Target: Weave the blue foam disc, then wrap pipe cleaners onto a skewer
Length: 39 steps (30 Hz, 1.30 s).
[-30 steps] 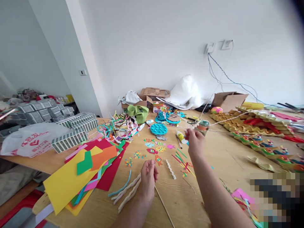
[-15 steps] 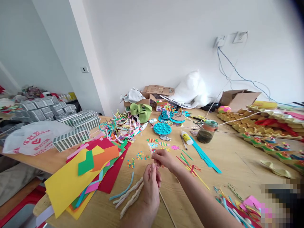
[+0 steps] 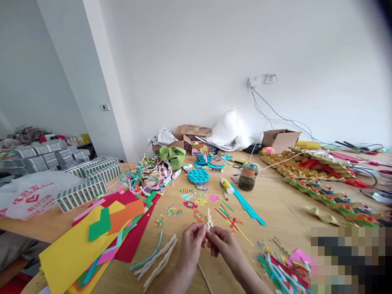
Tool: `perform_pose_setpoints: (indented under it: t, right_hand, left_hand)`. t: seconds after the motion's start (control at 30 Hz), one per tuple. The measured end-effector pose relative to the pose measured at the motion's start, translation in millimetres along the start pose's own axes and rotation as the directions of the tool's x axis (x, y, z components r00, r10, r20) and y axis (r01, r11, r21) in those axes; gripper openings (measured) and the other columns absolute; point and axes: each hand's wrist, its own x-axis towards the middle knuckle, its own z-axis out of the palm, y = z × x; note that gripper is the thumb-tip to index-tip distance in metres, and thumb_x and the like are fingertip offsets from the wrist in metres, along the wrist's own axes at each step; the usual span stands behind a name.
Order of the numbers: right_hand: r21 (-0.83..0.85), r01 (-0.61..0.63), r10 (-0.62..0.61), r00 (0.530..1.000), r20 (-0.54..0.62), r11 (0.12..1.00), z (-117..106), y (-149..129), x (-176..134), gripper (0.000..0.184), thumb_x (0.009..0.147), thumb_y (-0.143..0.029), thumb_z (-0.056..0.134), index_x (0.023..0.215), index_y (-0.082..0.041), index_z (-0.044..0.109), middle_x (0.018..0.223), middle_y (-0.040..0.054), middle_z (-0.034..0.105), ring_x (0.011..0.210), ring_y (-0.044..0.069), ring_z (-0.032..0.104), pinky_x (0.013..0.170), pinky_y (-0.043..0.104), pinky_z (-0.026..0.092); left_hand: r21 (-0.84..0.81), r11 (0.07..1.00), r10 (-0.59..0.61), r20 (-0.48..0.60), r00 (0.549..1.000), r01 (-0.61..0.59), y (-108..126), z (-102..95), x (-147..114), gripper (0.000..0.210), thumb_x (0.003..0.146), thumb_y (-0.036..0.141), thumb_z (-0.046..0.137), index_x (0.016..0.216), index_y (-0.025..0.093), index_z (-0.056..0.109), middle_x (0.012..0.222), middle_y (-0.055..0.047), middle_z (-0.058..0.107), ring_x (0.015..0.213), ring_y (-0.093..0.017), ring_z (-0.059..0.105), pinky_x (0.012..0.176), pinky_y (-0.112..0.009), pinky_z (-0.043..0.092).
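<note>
Both hands meet at the near middle of the table, fingertips pinched together. Between them a white twisted pipe cleaner [image 3: 210, 220] sticks up, with a straight tip and a curled lower part. My left hand [image 3: 192, 247] is closed on its base from the left. My right hand [image 3: 225, 247] pinches it from the right. A thin wooden stick [image 3: 204, 277] slants on the table below the hands. Just beyond them lie paper fish, among them an orange fish [image 3: 197, 215] and a red fish [image 3: 190, 205]. More pipe cleaners [image 3: 161, 261], white and blue, lie left of my left hand.
Coloured sheets [image 3: 70, 245] spread at the left. A glue bottle [image 3: 227, 185], blue strips [image 3: 248, 204] and a glass jar [image 3: 248, 179] stand or lie right of centre. Turquoise discs [image 3: 198, 176] sit beyond the fish. Egg trays [image 3: 281, 167] fill the right; scraps [image 3: 284, 265] lie near right.
My right hand has drawn back toward me and come down beside the left. The white pipe cleaner now shows above the fingers. The view has shifted to the right and tilted up.
</note>
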Motion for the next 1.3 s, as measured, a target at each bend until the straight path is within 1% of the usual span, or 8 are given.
perform_pose_setpoints:
  t: [0.1,0.23,0.3,0.47,0.6,0.8,1.1,1.3]
  right_hand:
    - [-0.052,0.027,-0.026,1.0,0.015,0.998,0.1,5.6,-5.5,0.044,0.07,-0.06,0.055,0.059,-0.017,0.051,0.051,-0.0021,0.051,0.04,0.009,0.045,0.042,0.022,0.034]
    - [-0.1,0.076,-0.075,0.997,0.022,0.992,-1.4,7.4,-10.1,0.035,0.072,-0.05,0.054,0.059,-0.017,0.052,0.053,-0.0011,0.053,0.042,0.009,0.047,0.043,0.022,0.036]
    - [-0.107,0.091,-0.091,0.996,0.011,0.99,-1.1,8.7,-10.7,0.033,0.072,-0.048,0.054,0.06,-0.017,0.053,0.054,-0.001,0.053,0.042,0.009,0.047,0.043,0.022,0.036]
    - [-0.057,0.099,-0.098,0.995,0.013,0.994,0.2,11.4,-10.0,0.038,0.071,-0.053,0.058,0.064,-0.016,0.052,0.053,-0.0028,0.05,0.042,0.01,0.047,0.043,0.023,0.035]
    - [-0.009,0.106,-0.105,0.994,0.03,0.994,0.5,8.7,-12.6,0.042,0.071,-0.056,0.06,0.067,-0.015,0.054,0.055,-0.0023,0.051,0.044,0.009,0.047,0.045,0.023,0.035]
    - [0.057,0.076,-0.078,0.996,0.039,0.995,2.1,10.6,-13.7,0.044,0.071,-0.057,0.062,0.068,-0.014,0.055,0.058,-0.001,0.053,0.046,0.009,0.047,0.046,0.022,0.036]
    - [-0.061,0.112,-0.11,0.994,0.028,0.992,1.3,19.6,-8.7,0.049,0.071,-0.062,0.058,0.069,-0.013,0.057,0.059,0.001,0.055,0.046,0.01,0.049,0.046,0.024,0.037]
    - [-0.075,0.131,-0.128,0.991,0.051,0.989,2.6,17.4,-10.4,0.045,0.073,-0.06,0.057,0.07,-0.015,0.057,0.064,0.0018,0.056,0.049,0.011,0.05,0.047,0.024,0.037]
  left_hand:
    - [-0.039,0.999,-0.029,0.052,0.998,0.031,-0.4,0.9,-2.0,0.038,0.068,0.052,0.066,0.062,0.015,0.06,0.052,0.001,0.047,0.05,-0.01,0.041,0.051,-0.024,0.03]
    - [-0.076,0.991,-0.097,0.141,0.985,0.109,0.0,1.3,-4.7,0.036,0.066,0.049,0.069,0.065,0.013,0.064,0.053,0.001,0.049,0.049,-0.009,0.039,0.05,-0.024,0.028]
    - [-0.081,0.991,-0.096,0.151,0.984,0.109,0.8,1.1,-5.3,0.034,0.065,0.046,0.071,0.064,0.012,0.064,0.053,0.001,0.05,0.049,-0.009,0.04,0.05,-0.024,0.027]
    - [-0.156,0.982,-0.092,0.106,0.99,0.108,2.0,-1.0,-4.1,0.026,0.066,0.036,0.071,0.062,0.012,0.063,0.054,0.001,0.052,0.049,-0.007,0.04,0.052,-0.023,0.029]
    - [-0.211,0.969,-0.107,0.104,0.989,0.127,2.0,-2.7,-3.5,0.024,0.065,0.033,0.072,0.062,0.012,0.061,0.055,0.001,0.053,0.049,-0.007,0.041,0.052,-0.023,0.029]
    - [-0.175,0.977,-0.111,0.092,0.99,0.126,2.7,-3.1,-3.3,0.026,0.064,0.034,0.073,0.06,0.012,0.058,0.054,0.001,0.053,0.048,-0.007,0.041,0.051,-0.023,0.029]
    - [-0.151,0.983,-0.106,0.002,0.994,0.105,-4.1,-5.0,0.4,0.029,0.062,0.036,0.073,0.058,0.013,0.055,0.05,0.003,0.05,0.045,-0.006,0.039,0.048,-0.022,0.028]
    - [-0.132,0.982,-0.134,0.007,0.991,0.134,-5.7,-6.8,1.9,0.031,0.062,0.038,0.072,0.058,0.014,0.054,0.049,0.004,0.049,0.042,-0.006,0.039,0.044,-0.022,0.025]
